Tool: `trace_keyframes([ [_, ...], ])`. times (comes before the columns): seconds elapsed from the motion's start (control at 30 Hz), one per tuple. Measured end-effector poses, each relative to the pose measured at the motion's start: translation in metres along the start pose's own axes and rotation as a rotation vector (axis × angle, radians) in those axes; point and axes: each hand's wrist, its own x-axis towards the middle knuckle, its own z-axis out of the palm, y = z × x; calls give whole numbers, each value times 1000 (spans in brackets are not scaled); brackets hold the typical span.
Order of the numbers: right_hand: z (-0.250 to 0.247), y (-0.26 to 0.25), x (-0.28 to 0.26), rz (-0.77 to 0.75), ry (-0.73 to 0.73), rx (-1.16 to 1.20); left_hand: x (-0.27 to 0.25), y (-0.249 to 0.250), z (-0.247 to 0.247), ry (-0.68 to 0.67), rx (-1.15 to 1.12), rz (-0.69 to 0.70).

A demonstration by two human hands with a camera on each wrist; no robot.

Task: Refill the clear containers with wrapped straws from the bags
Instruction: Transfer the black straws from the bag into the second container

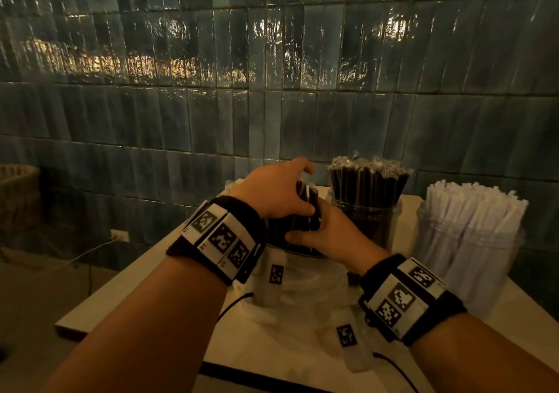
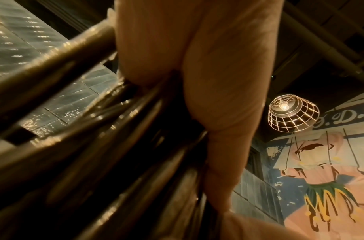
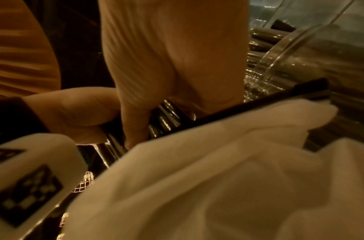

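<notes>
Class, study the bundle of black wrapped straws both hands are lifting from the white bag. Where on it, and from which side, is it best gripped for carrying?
Probably around the middle, from opposite sides. The bundle of black wrapped straws stands roughly upright in the white bag, and loose straws splay unless encircled. The left hand wraps it from the left, the right hand from the lower right.

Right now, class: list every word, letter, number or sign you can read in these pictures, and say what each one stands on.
"D.D": pale letters on the blue band of the wall mural, cut off by the frame edge; the sign before them is unclear.
Black-and-white coded squares on the wristbands: patterns, with marks beside them too small to read.
Jars, straws, bag: no text visible.
</notes>
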Motion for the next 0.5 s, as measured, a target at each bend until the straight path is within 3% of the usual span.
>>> trace_keyframes([
  [0.37,-5,10,6,-13,10,-29,3,-4,2,-7,-3,2],
  [0.5,-9,13,10,-10,90,5,4,-4,2,2,-2,7],
])
